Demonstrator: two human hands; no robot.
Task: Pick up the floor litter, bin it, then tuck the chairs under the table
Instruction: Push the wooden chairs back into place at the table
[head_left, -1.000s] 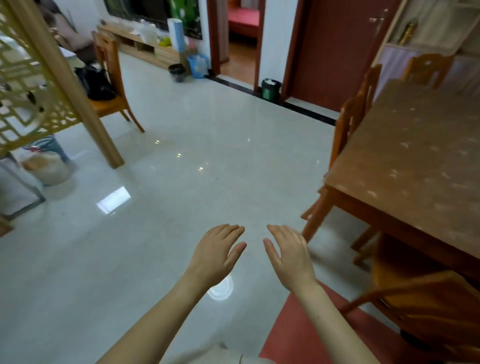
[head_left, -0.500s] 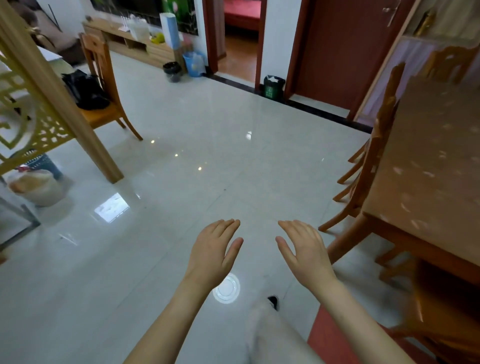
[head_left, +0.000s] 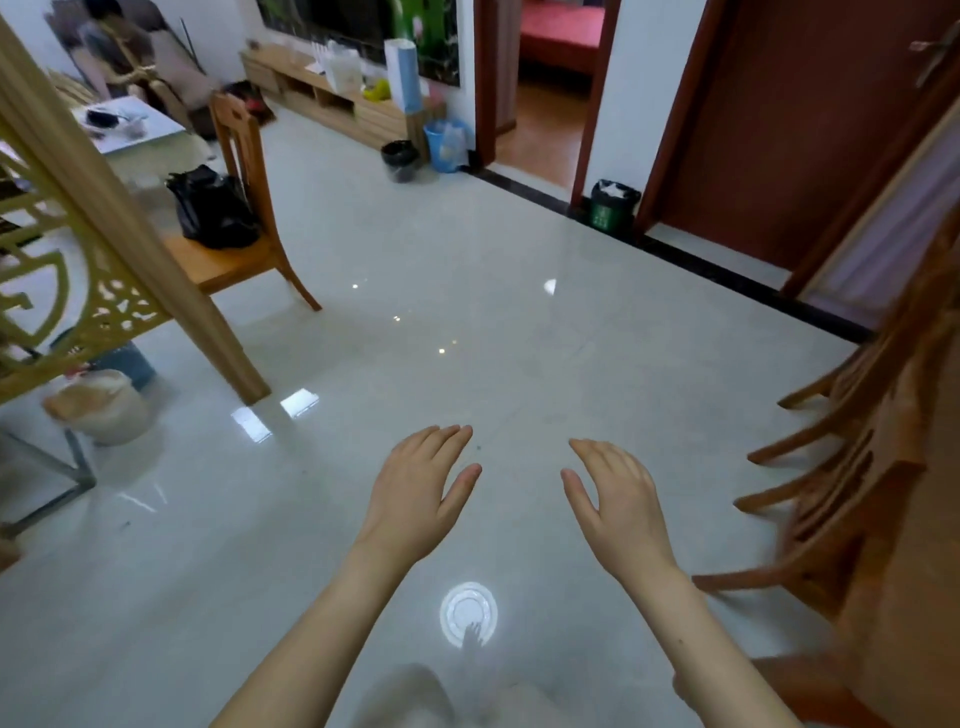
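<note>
My left hand (head_left: 415, 493) and my right hand (head_left: 621, 496) hover side by side over the pale tiled floor, palms down, fingers apart, both holding nothing. No litter shows on the floor near them. Wooden chairs (head_left: 852, 467) stand in a row at the right edge, blurred, against the table side. A small green bin (head_left: 613, 204) lined with a black bag sits by the door frame far ahead. A black bin (head_left: 400, 160) and a blue bin (head_left: 445, 145) stand near the far doorway.
A lone wooden chair (head_left: 244, 228) carrying a black bag (head_left: 213, 208) stands at the left beside a wooden lattice screen post (head_left: 135, 239). A sack (head_left: 104, 405) lies under the screen. A ceiling lamp reflection (head_left: 468, 613) glows on the floor.
The view has swung left and forward: the table has slid out of sight to the right, the chairs sit at the edge. Both hands stay open and have spread slightly apart.
</note>
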